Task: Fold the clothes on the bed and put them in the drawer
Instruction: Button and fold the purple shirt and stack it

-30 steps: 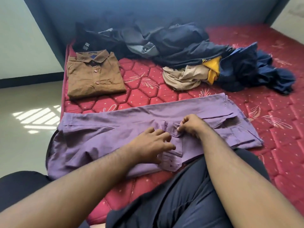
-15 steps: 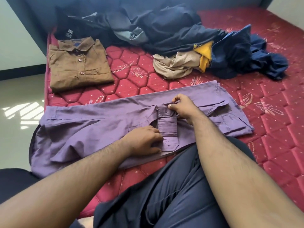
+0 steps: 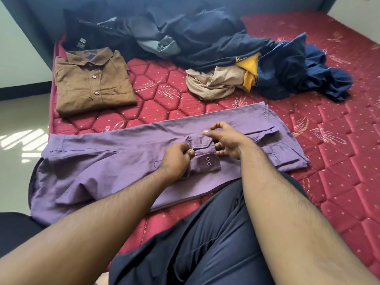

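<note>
Purple shirt lies spread flat across the near part of the red mattress, w/ its left end hanging over the mattress edge. A sleeve is folded in over the middle, cuff w/ two buttons facing up.

Left hand: fingers curled, gripping the cuff at its left side, thumb on top of the fabric. Right hand: hovering just above the cuff's far right corner, thumb & index finger bent toward each other in a loose pinch shape; can't tell if any fabric is actually held between them, other fingers curled under near the cuff edge.

Brown shirt sits already folded, buttoned, collar up, at the far left of the mattress, well apart from the purple one. Unfolded pile of dark clothes lies along the far side; beside it a beige garment, a yellow piece & a blue garment bunched together on the right.

Person's leg in dark trousers rests on the mattress, between the forearms. Pale floor at left w/ a sunlit patch.
</note>
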The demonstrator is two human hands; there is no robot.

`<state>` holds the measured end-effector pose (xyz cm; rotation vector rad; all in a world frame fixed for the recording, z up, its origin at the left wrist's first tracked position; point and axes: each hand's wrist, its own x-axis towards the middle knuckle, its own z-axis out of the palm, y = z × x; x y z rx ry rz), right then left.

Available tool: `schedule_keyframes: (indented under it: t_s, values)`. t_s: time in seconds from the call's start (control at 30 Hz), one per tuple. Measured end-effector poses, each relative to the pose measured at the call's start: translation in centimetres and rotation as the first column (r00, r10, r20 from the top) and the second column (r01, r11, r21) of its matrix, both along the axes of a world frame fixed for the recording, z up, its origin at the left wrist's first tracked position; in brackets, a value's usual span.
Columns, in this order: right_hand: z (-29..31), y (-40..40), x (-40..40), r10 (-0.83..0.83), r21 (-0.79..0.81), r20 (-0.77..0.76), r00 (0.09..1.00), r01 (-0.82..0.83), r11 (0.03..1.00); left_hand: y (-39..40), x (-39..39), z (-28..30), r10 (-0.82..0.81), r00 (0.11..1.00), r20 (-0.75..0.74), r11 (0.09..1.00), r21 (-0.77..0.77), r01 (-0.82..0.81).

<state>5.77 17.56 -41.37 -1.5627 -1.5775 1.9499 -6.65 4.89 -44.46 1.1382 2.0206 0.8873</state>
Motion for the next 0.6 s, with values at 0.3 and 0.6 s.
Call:
schedule_keyframes:
  t_s: [0.3,0.6]
  values:
    - [0.1,-0.2,1.6,0.321,0.001,0.127,0.939,-0.323,0.946,0.3,0.5,-0.9,0.014,0.995,0.100,0.989,0.142,-0.028]
    - [2.6,-0.5,0.4,0.264,0.263,0.106,0.959,-0.283,0.922,-0.2,-0.6,1.3,0.198,0.923,-0.330,0.909,0.414,-0.048]
